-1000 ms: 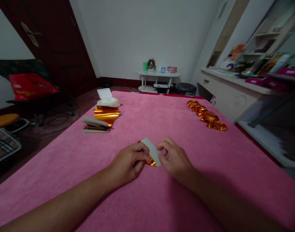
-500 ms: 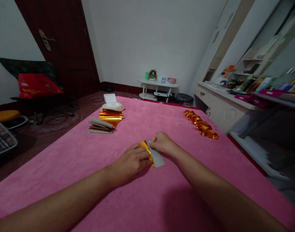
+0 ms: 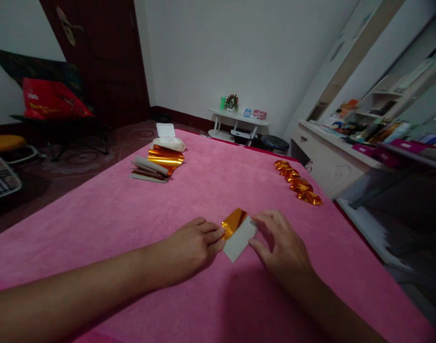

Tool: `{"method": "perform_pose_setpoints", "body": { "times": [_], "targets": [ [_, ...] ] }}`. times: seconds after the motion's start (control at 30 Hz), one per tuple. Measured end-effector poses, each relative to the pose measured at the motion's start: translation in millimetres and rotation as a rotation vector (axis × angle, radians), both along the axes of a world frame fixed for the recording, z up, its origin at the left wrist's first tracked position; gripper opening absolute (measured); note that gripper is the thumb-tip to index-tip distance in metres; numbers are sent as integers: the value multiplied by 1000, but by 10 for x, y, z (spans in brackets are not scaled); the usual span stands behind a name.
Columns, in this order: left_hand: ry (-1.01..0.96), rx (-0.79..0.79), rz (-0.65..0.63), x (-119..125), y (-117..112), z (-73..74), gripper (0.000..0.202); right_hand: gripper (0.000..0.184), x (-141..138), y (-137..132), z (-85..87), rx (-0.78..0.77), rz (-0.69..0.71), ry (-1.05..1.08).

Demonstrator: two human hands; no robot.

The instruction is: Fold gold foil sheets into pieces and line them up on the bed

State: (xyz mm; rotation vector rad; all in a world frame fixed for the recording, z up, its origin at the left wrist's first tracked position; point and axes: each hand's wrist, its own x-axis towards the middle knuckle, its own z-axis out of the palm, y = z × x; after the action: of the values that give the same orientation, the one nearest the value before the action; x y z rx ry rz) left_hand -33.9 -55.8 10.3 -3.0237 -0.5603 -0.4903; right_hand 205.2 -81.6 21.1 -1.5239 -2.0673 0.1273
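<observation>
Presses down toward the pink cloth (image 3: pixel 139 224) with the left hand (image 3: pixel 200 240), back upward, fingertips bunched together at the left corner of a folded paper (image 3: pixel 240 239). Cannot tell whether pinching that corner or merely pinning it flat. Comes in opposite with the right hand (image 3: pixel 284 247), thumb and forefinger parted and set about the right end of the same paper, touching it or all but touching. Cannot tell, there either, whether clamped on it.

Places the folded paper squarely between both hands, flat or nearly so on the cloth: rightward of the left fingertips, leftward of the right ones, with neither hand clearly nearer. Runs the long axis of its grey band slantwise, from near left to far right, so aims the far end at the right forefinger and leaves the nearest corner free of fingers. Shows gold along the far-left side of that band, just beyond the left fingertips.

Farther off, lines up a row of folded gold pieces (image 3: pixel 301 184) near the right edge of the cloth; toward the left edge, has a loose stack of gold and grey sheets (image 3: pixel 168 159), then a white pack (image 3: pixel 168 143) with raised lid. Past the cloth, includes a white side table (image 3: pixel 239 117) by the wall.
</observation>
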Motion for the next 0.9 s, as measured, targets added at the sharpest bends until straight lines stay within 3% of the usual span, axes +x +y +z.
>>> {"method": "perform_pose_setpoints", "body": {
  "times": [0.1, 0.23, 0.37, 0.57, 0.9],
  "targets": [
    [-12, -49, 27, 31, -18, 56, 23, 25, -112, -131, -12, 90, 267, -64],
    [-88, -153, -15, 15, 24, 86, 26, 33, -213, -229, -128, 110, 391, -37],
    [-146, -264, -74, -52, 109, 35, 40, 37, -224, -241, -221, 103, 386, -23],
    [-220, -302, -84, -82, 151, -47, 49, 20, -247, -234, -200, 91, 393, 58],
    [-338, -294, -136, -77, 128, -92, 49, 16, -305, -95, -192, -136, 226, 358]
  ]
}}
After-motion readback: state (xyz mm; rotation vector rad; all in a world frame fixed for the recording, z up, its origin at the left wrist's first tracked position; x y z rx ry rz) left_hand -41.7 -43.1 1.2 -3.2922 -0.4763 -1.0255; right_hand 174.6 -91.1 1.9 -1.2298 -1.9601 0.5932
